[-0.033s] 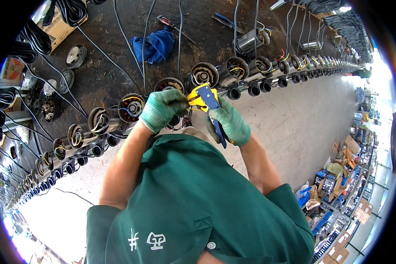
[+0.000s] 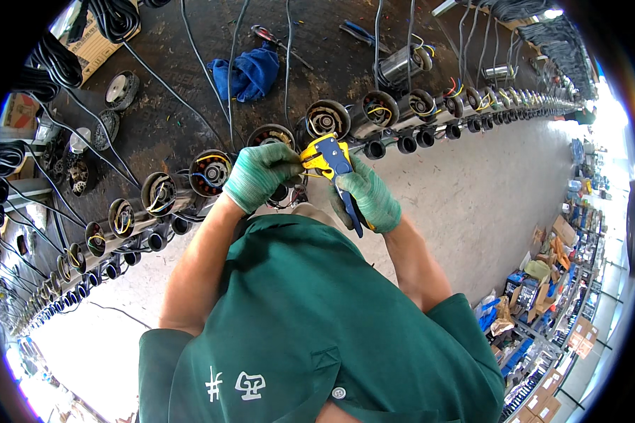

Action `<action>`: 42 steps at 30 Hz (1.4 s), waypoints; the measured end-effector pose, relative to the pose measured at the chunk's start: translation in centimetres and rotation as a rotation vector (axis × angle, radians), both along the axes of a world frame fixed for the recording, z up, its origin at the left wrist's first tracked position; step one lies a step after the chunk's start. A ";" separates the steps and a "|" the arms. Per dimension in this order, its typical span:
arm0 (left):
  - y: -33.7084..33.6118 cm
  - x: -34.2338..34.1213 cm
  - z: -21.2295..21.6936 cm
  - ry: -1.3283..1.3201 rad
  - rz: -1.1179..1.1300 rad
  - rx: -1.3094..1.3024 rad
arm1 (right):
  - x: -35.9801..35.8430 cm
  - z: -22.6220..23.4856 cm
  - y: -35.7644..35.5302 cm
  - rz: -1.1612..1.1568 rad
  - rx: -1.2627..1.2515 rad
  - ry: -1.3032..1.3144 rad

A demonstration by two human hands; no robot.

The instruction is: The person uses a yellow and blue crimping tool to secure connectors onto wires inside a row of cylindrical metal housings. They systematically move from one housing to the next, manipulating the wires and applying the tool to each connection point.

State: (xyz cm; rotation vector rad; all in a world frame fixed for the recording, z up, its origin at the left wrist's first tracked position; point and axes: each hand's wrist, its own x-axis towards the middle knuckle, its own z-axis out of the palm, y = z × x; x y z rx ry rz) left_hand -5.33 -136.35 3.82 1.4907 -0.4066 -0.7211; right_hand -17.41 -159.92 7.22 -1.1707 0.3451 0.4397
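Note:
My right hand (image 2: 369,199), in a green glove, grips the blue handles of a yellow and blue wire stripper (image 2: 329,158). My left hand (image 2: 259,173), also gloved, pinches thin wires at the tool's yellow jaws. Both hands are held just in front of a round motor housing (image 2: 271,133) with coloured wires inside. This housing stands in a long row of similar motors (image 2: 208,171) along the front edge of a dark workbench (image 2: 169,120).
On the bench lie a blue cloth (image 2: 250,72), pliers (image 2: 360,32), a red-handled tool (image 2: 267,35) and black cables (image 2: 190,49). Loose motor parts (image 2: 122,89) and coiled cable (image 2: 56,60) sit at the left. Cardboard boxes and shelves (image 2: 557,268) line the concrete floor at the right.

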 end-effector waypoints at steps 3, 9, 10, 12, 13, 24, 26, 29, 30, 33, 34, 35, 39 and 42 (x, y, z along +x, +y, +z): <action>-0.3 -0.2 0.8 -0.062 0.020 0.081 | -0.7 0.3 1.1 -0.142 0.132 0.060; 0.7 -0.3 0.9 -0.074 0.107 0.107 | -0.9 1.5 0.0 -0.192 0.268 0.008; 1.0 -0.2 1.4 -0.136 0.121 0.135 | -0.9 1.4 -0.3 -0.184 0.277 0.010; 1.7 0.5 2.4 -0.379 0.149 0.166 | -1.0 1.5 -0.6 -0.209 0.240 -0.022; 2.3 1.1 3.3 -0.367 0.189 0.188 | -1.0 1.4 -0.6 -0.223 0.222 -0.036; 7.9 1.4 3.7 -0.720 -0.071 0.576 | -1.2 0.5 -0.3 -0.244 0.169 -0.036; 7.1 0.6 2.6 -0.863 -0.049 0.687 | -1.1 0.4 -0.2 -0.235 0.180 -0.037; 6.8 0.3 1.1 -0.841 -0.009 0.739 | -0.8 0.9 0.2 -0.215 0.172 -0.039; 6.6 0.2 1.1 -0.776 0.023 0.738 | -0.8 1.1 0.2 -0.209 0.165 -0.040; 6.2 0.0 1.2 -0.646 0.089 0.735 | -0.7 1.3 0.3 -0.217 0.158 -0.047; 6.2 0.0 1.2 -0.647 0.096 0.735 | -0.8 1.3 0.3 -0.223 0.160 -0.048; 6.1 0.0 1.2 -0.647 0.103 0.735 | -0.9 1.3 0.4 -0.228 0.161 -0.050; 5.9 0.0 1.5 -0.674 0.033 0.774 | -1.4 0.8 0.0 -0.235 0.179 -0.049; 6.1 -0.1 1.3 -0.739 -0.046 0.702 | -1.6 0.9 0.1 -0.260 0.193 -0.060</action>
